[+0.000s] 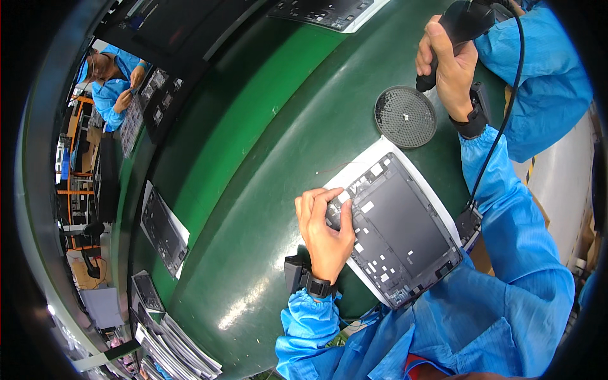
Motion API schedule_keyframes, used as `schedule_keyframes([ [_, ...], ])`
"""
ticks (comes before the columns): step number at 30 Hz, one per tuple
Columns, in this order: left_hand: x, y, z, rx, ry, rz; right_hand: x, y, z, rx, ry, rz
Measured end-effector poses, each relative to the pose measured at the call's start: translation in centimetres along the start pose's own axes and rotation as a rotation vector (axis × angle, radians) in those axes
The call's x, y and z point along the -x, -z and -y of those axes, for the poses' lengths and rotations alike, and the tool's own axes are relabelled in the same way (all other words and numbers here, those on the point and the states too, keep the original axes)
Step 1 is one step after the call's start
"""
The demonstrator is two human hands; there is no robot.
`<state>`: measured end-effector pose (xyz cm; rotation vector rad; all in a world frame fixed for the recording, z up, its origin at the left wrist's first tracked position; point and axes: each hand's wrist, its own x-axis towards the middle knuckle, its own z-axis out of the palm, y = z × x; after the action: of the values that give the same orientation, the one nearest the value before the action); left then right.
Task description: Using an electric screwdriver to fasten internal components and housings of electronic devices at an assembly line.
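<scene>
My right hand (451,69) is wrapped round a black corded electric screwdriver (465,24). Its lower end points down at the far edge of a round, dimpled screw tray (406,118); contact cannot be made out. Small pale bits lie in the tray's middle. Nearer to me, a dark tablet housing (405,209) with small white pads and parts along its edges lies tilted on a white sheet (382,149). My left hand (326,231) holds the housing's left edge, thumb and fingers bent close together over its corner. Any small part under those fingertips is hidden.
A black cable (514,95) hangs beside my right forearm. A thin red wire (339,168) lies beyond the housing. More housings sit on the green belt (253,120), at left (163,229) and far back (326,11). Stacked sheets (174,345) stand lower left. Co-workers sit at right (538,76) and far left (114,88).
</scene>
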<state>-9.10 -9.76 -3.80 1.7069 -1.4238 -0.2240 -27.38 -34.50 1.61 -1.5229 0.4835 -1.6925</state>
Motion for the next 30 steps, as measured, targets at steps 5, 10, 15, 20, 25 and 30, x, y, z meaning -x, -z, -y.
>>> schedule_keyframes([
  [5, 0.0, -0.2, 0.1, -0.003, 0.006, 0.009, 0.2, 0.0, -0.4, -0.07, -0.035, -0.004],
  [10, -0.1, 0.0, 0.0, 0.007, 0.007, 0.001, 0.2, -0.2, -0.6, -0.07, -0.047, 0.003],
  [15, 0.1, -0.2, 0.2, 0.012, 0.0, -0.001, 0.4, 0.0, -0.8, -0.065, -0.047, 0.002],
  [20, 0.4, 0.0, 0.1, 0.021, 0.001, -0.004, 0.6, -0.2, -0.7, -0.051, -0.046, 0.002],
  [25, 0.4, 0.0, 0.4, 0.02, -0.034, -0.049, 1.4, -3.0, 3.6, -0.077, 0.014, 0.052],
  [30, 1.1, -0.3, 1.3, -0.146, 0.028, -0.145, 7.7, -11.4, 8.0, -0.241, -0.178, 0.28],
])
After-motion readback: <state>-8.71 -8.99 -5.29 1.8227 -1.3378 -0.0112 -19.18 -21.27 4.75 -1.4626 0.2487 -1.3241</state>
